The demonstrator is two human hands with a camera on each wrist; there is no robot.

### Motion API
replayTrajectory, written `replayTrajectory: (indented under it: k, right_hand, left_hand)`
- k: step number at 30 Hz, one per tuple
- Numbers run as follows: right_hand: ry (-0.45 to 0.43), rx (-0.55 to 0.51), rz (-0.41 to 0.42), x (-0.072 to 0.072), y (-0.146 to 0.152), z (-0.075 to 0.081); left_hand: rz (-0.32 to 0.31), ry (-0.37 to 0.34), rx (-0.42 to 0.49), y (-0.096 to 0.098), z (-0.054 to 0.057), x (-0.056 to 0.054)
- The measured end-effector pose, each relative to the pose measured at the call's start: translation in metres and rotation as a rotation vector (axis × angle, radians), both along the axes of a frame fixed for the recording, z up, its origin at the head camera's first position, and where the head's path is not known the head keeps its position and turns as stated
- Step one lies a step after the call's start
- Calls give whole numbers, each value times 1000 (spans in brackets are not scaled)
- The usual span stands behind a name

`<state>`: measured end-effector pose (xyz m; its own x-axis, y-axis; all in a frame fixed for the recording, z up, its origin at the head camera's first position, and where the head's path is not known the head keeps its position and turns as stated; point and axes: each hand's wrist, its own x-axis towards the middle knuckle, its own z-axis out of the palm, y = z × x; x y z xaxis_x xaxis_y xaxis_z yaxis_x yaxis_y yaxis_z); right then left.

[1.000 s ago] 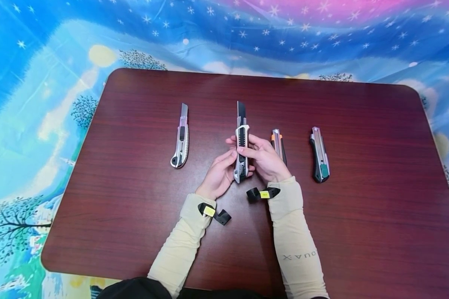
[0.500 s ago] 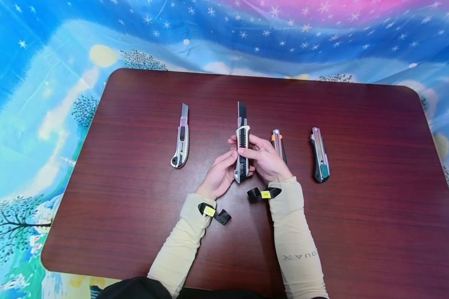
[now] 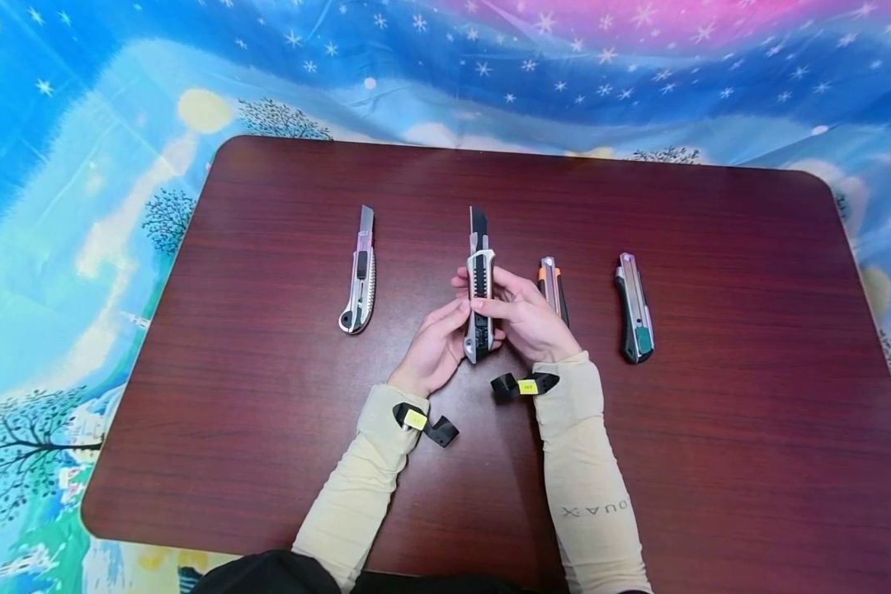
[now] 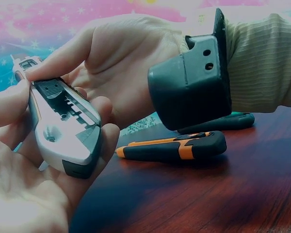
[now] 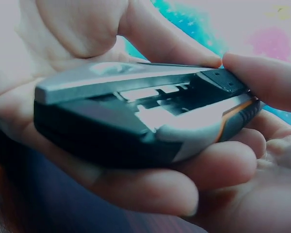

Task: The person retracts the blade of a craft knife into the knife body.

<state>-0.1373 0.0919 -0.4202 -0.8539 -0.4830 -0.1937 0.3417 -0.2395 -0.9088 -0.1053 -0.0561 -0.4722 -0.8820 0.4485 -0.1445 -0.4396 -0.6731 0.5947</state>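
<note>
Spreading past the left and far edges of the desk (image 3: 230,396), a printed cloth (image 3: 82,206) was seen. On the left half of the desk, nearer the far edge than the near one, a silver cutter (image 3: 358,289) was laid flat, its blade pointed at the far edge.

To the right of it, about the middle of the desk, the left hand (image 3: 432,342) was held half closed, its fingers curled beneath the lower part of a silver-and-black cutter (image 3: 479,272) and its thumb set against the side. That cutter was raised above the desk between both hands, its dark blade exposed and directed toward the far edge. From the other side it was gripped by the right hand (image 3: 535,318), whose fingers were bent behind the handle and whose thumb was laid across its front.

Just beyond the right hand, an orange-and-black cutter (image 3: 548,280) was partly hidden by it in the head view. Farther toward the right edge, a green-ended cutter (image 3: 635,305) was laid, its green part turned to the near edge.
</note>
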Motion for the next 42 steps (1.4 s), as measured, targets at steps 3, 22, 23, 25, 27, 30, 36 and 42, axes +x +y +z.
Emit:
replayTrajectory:
  k: [3, 22, 23, 25, 27, 30, 36, 42]
  right_hand:
    - [-1, 7, 11, 1, -1, 1]
    - [-21, -2, 49, 2, -1, 2]
    - [-22, -3, 53, 2, -2, 2]
    - [-29, -5, 57, 2, -2, 1]
    - [-32, 0, 58, 2, -2, 2]
    - [-39, 14, 66, 2, -3, 3]
    - [-59, 70, 86, 4, -9, 3]
    - [-95, 53, 67, 3, -12, 0]
  left_hand:
    - [16, -4, -9, 0, 0, 0]
    - [29, -6, 12, -1, 0, 1]
    - [27, -7, 14, -1, 0, 1]
    - [23, -7, 17, -2, -1, 1]
    - [18, -6, 21, -2, -1, 1]
    - [15, -13, 36, -3, -3, 1]
    - [65, -25, 51, -8, -4, -1]
    - [109, -38, 32, -10, -3, -2]
